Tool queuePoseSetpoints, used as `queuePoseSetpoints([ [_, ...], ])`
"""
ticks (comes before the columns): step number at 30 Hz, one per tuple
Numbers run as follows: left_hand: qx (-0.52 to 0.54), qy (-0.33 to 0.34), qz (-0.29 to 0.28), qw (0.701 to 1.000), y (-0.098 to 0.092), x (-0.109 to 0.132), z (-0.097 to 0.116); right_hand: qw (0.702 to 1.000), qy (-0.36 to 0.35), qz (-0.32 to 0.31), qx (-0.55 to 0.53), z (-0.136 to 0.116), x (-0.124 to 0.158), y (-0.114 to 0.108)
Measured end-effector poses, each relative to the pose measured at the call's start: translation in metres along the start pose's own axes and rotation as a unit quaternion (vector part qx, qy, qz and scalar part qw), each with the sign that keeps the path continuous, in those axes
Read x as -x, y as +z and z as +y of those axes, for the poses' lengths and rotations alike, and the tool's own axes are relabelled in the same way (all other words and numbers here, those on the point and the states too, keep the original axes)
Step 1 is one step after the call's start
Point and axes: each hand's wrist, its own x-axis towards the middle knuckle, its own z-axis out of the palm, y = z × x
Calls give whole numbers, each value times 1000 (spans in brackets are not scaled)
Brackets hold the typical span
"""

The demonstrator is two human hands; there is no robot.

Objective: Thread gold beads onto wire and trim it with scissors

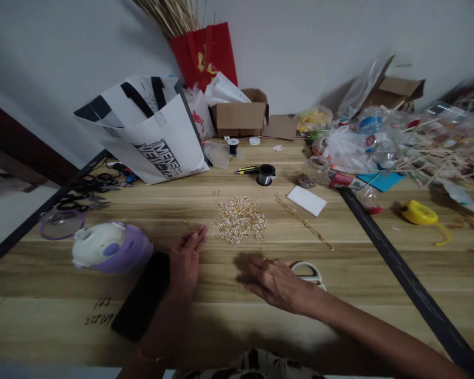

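A pile of small gold and clear beads (240, 220) lies spread on the wooden table. My left hand (186, 258) is just left of the pile, its fingers pressed together close to a thin gold piece (188, 225); whatever the fingertips hold is too small to make out. Below and right of the beads is my right hand (270, 279), fingers bent and partly apart over the table, with nothing visible in it. White-handled scissors (314, 273) lie partly beneath my right wrist. A gold chain (305, 223) stretches to the right of the pile.
A black phone (142, 297) and a purple-white bottle (112, 247) are at the left. Behind the beads stand a wire spool (265, 175), a cutter (248, 169) and a white card (307, 200). At the right are a yellow tape measure (420, 212) and a dark strip (411, 279).
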Motion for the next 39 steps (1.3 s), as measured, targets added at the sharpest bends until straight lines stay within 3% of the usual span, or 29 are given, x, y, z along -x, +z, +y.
queuePoseSetpoints([
  [9,28,-27,-12,999,4,7,-20,958,31,98,-267,0,-67,20],
  [14,38,-34,-15,999,6,6,-27,962,47,121,-239,-2,-88,20],
  [20,39,-28,-35,998,8,8,-33,979,57,125,-150,2,-100,35],
  [25,20,-17,-43,999,10,10,-34,978,86,113,-155,4,-105,40],
  [31,-12,26,-51,998,8,-2,-26,968,72,138,-197,8,-114,29],
  [33,-66,52,-68,994,3,-13,-19,959,52,153,-233,11,-119,21],
  [36,-164,106,-82,977,-4,-34,-4,937,44,171,-303,13,-130,7],
  [39,-240,157,-118,951,-6,-54,18,895,54,137,-422,12,-145,-4],
])
